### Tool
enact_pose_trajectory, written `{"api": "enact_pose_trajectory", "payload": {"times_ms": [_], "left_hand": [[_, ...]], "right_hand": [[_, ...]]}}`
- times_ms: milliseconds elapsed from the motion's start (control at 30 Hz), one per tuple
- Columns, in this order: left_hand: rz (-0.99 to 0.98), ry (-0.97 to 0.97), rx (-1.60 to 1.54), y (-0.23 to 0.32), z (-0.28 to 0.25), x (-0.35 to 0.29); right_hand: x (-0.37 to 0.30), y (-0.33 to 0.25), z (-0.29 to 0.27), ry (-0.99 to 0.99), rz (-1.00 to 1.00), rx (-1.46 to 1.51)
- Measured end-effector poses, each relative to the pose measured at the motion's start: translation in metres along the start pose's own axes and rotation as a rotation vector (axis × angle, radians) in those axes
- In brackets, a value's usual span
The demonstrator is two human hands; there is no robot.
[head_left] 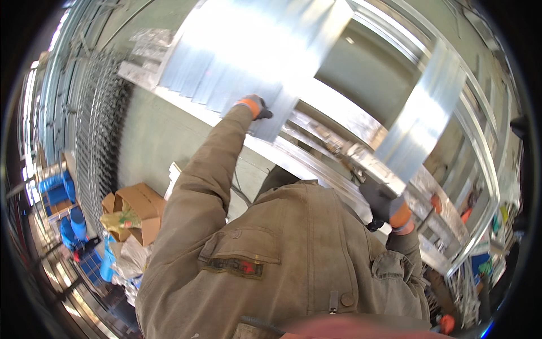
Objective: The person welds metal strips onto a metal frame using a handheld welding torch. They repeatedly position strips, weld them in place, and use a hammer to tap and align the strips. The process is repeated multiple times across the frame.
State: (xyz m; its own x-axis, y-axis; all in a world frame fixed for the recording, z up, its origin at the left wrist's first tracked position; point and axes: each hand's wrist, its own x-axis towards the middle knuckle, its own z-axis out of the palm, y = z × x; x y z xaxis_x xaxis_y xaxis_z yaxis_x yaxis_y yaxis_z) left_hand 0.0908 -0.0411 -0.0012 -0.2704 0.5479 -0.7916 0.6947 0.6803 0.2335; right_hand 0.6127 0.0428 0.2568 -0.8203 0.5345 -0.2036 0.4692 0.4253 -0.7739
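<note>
My left hand (258, 107), in a dark glove with an orange cuff, reaches out to the near edge of a row of shiny ribbed metal panels (226, 73). It touches the panel edge with its thumb apart, and the other fingers show only in part. Close to my body on the right is my right hand (381, 203), gloved the same way. Its fingers look closed beside a blurred silver bar-like piece (375, 164), and what they hold is hidden. Just beyond that hand, a separate ribbed metal strip (420, 113) lies across the frame.
A long metal-edged bench or frame (305, 161) runs in front of me. Stacked metal lattice pieces (101, 113) stand at the left, above an open cardboard box (138, 209) and blue containers (70, 226). Metal rails (480, 141) curve along the right, with cluttered parts below.
</note>
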Motion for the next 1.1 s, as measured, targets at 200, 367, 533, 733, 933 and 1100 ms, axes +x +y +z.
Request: {"api": "enact_pose_trajectory", "payload": {"times_ms": [200,367,533,733,933,1100], "left_hand": [[0.142,0.167,0.303,0.002,0.021,0.009],[0.001,0.132,0.107,0.002,0.007,0.033],[0.016,0.048,0.065,-0.009,-0.007,0.05],[0.171,0.178,0.247,-0.012,0.015,0.051],[0.14,0.107,0.098,-0.022,-0.009,0.033],[0.034,0.092,0.072,-0.006,-0.023,0.011]], "right_hand": [[0.093,-0.042,0.044,-0.429,0.623,0.357],[0.15,-0.034,0.072,-0.405,0.123,0.288],[0.178,-0.011,0.082,-0.372,-0.059,0.168],[0.183,0.009,0.086,-0.428,0.07,-0.047],[0.203,0.027,0.108,-0.329,0.023,0.392],[0.225,0.036,0.12,-0.452,0.084,0.31]]}}
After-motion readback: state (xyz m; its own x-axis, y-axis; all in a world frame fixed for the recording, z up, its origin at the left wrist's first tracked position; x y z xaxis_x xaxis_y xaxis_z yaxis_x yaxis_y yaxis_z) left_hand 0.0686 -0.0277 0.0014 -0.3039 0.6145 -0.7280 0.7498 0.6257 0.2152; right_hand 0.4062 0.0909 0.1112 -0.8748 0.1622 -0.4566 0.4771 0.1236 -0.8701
